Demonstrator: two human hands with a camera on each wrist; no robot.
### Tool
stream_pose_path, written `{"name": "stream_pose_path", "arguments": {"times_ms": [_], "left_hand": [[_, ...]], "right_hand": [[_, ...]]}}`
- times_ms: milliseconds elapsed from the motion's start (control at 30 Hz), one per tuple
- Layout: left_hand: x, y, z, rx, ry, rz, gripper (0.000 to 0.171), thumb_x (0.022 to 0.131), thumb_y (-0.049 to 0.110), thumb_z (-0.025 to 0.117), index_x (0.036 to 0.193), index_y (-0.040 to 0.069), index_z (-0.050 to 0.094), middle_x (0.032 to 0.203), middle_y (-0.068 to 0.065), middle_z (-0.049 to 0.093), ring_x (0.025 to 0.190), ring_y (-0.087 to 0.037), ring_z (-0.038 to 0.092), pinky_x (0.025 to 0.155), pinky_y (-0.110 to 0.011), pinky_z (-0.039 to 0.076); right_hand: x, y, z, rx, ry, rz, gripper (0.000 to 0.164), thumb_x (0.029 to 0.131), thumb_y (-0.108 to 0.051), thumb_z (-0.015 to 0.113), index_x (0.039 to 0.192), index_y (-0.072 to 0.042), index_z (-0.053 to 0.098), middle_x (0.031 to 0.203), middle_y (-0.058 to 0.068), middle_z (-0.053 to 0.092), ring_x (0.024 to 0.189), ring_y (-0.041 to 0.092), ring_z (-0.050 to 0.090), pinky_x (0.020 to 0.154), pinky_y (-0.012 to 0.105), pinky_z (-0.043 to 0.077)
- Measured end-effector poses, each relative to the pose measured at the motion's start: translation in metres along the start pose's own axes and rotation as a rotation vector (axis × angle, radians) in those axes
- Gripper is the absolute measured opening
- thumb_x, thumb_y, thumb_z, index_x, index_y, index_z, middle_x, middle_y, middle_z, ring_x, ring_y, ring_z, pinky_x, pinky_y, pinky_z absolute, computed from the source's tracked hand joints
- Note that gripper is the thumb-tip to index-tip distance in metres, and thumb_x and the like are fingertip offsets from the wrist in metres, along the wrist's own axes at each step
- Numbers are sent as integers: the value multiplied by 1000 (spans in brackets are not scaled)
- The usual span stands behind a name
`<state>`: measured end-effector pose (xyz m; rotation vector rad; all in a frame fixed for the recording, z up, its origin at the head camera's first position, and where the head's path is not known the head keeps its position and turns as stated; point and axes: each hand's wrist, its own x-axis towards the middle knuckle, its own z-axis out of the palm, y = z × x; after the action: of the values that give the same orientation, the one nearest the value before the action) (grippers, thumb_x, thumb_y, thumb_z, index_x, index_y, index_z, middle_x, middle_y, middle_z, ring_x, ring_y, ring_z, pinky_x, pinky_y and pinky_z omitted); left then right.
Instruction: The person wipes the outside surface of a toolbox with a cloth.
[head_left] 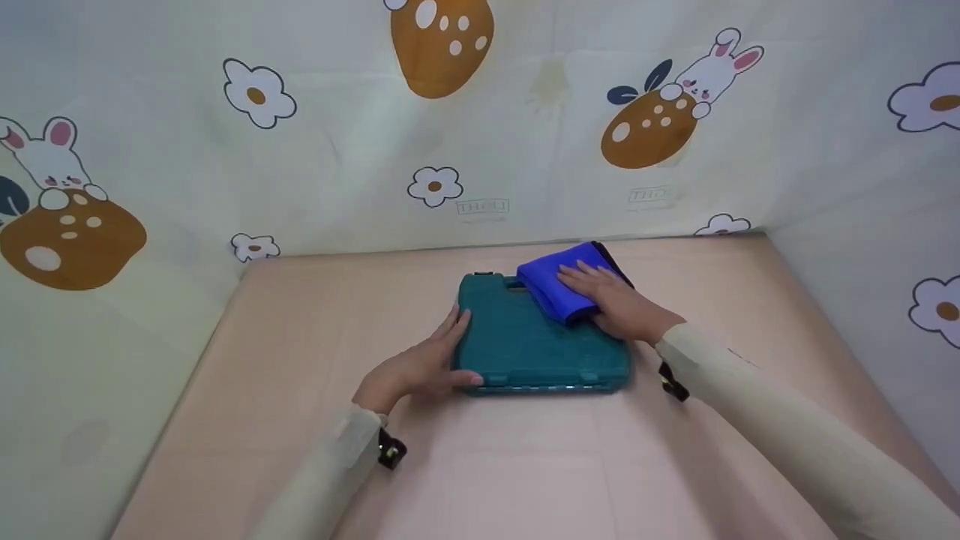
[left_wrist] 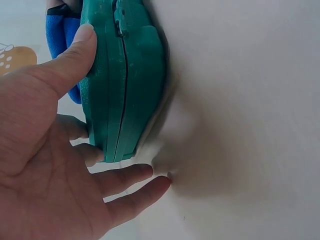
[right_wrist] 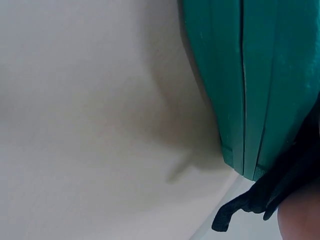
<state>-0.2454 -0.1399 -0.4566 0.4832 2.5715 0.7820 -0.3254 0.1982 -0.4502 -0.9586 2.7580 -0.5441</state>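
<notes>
– Under the right fingers, what are you logging?

– A folded blue cloth (head_left: pixel 544 281), which is lying over the far right part of a green case (head_left: pixel 525 345). The right hand (head_left: pixel 615 304) is resting on it, fingers nearly straight and slightly parted. Its thumb is not showing clearly, so I am leaving that blank.

– And the left?

– The left hand (head_left: pixel 420 367) is bracing the near left corner, fingers spreading wide. In its wrist view the thumb is resting on the case, two fingers are meeting the side, and two more are stretching past it, low over the table (head_left: pixel 322 322). I am not managing to tell whether those two are touching the surface.

– Which hand is lying nearer the case?

– The left: its skin is touching directly, while the cloth is coming between the right fingers and the top.

– And the deciding relation?

– My judgement: the bare top. From the right fingers it is extending leftward and toward the body; from the left fingers it is extending rightward.

– Long axis?

– Apparently it is running left to right, crosswise to the left fingers. The slanting view is foreshortening the depth, so I am marking this tentative.

– Anything by the right fingertips?

– In the right wrist view, black edging (right_wrist: pixel 247 200) is hanging past the case's end, just beside a finger.
</notes>
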Motion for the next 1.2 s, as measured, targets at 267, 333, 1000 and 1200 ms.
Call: {"name": "stream_pose_path", "arguments": {"times_ms": [267,333,1000,1200], "left_hand": [[0,1,0,17,-4,2,111,91,53,70,164,17,-6,168,0,-17,153,-28,3,118,-49,20],[0,1,0,21,-6,-1,111,91,53,70,164,18,-6,168,0,-17,153,-27,3,118,-49,20],[-2,3,-1,5,-9,-3,110,92,54,68,163,19,-8,167,3,-17,153,-25,1,118,-49,18],[-2,3,0,19,-1,-13,112,90,57,68,163,21,-9,167,5,-19,153,-26,0,117,-52,19]], "right_hand": [[-1,-2,0,-1,-6,0,74,99,3,57,163,-15,24,167,5,21,153,33,4,119,53,7],[-1,-3,-1,4,-13,-4,73,99,4,56,163,-14,23,167,6,21,153,33,3,120,52,6],[-8,-5,-1,18,-32,14,74,99,5,55,163,-14,22,167,7,19,153,34,0,119,54,5],[-12,-7,0,23,-27,9,76,98,6,56,163,-14,22,167,6,19,153,34,0,119,55,4]]}}
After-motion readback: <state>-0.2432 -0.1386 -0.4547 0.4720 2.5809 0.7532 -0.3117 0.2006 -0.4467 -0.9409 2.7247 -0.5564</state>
